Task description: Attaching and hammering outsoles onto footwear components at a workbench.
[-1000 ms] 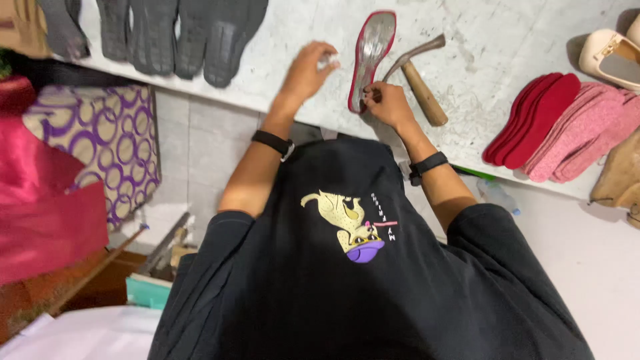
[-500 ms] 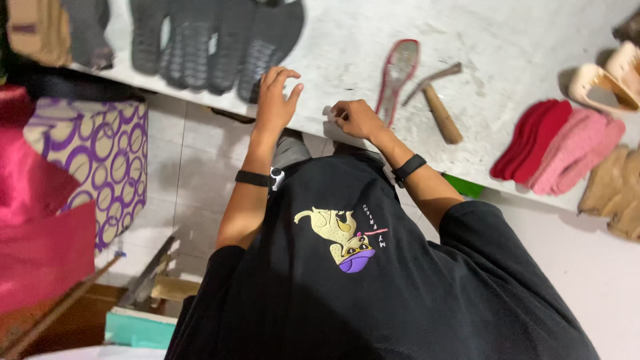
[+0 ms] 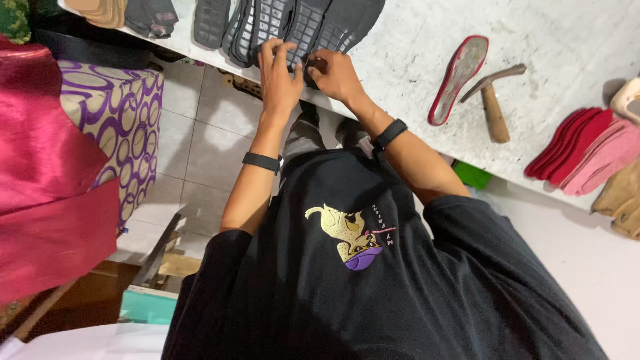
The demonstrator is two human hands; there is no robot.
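Both hands are up at the near edge of the white marble-look worktop [image 3: 413, 47], working on the row of black rubber outsoles [image 3: 313, 23] that lie tread-up there. The left hand [image 3: 279, 70] is spread flat with the fingers fanned out and pressing down on the soles, so it's open, not wrapped around anything. The right hand [image 3: 337, 75] sits just beside it, almost touching, fingers curled and pinching at the edge of one dark sole; I honestly can't tell how much of it is actually gripped because the knuckles hide the tips. Each wrist has a black band on it. Further to the left of the hands there's another dark sole [image 3: 211, 20], then some greyish pieces [image 3: 152, 15] and a tan stack [image 3: 100, 10] at the table corner. Off to the right of the right hand, well apart from it, a red-edged insole [image 3: 459, 77] lies on the table with a wooden-handled hammer [image 3: 495, 107] right next to it, head touching or nearly so. Past that, a fanned pile of red and pink insoles [image 3: 587, 150]. Below the left forearm there's tiled floor and a purple patterned box [image 3: 117, 123], with shiny magenta fabric [image 3: 47, 173] beside it.
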